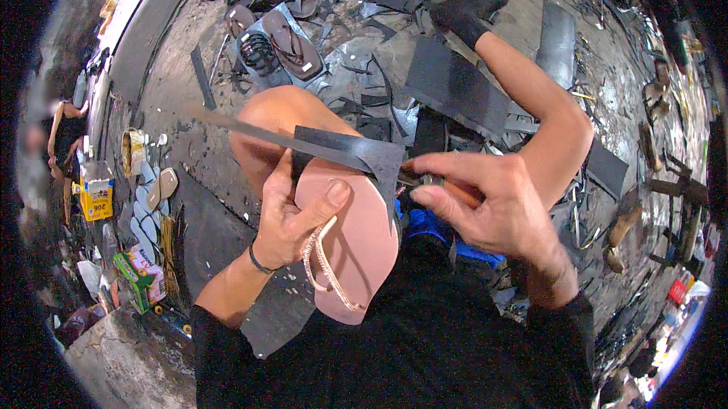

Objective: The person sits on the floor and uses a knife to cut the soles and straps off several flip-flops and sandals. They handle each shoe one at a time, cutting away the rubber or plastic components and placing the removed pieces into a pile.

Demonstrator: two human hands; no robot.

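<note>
Pink sandal (364,215) sits in the left hand (290,221), beside the right hand (502,208).

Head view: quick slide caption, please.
Left hand holding a pink sandal with dark sheet material along its edge, right hand holding a brown-handled tool.

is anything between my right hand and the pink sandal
Yes. A flap of black rubber stands between your right hand and the pink sandal, along the sandal's toe end and right edge. The wooden-handled tool in that hand points toward the flap; whether it touches is unclear.
</note>
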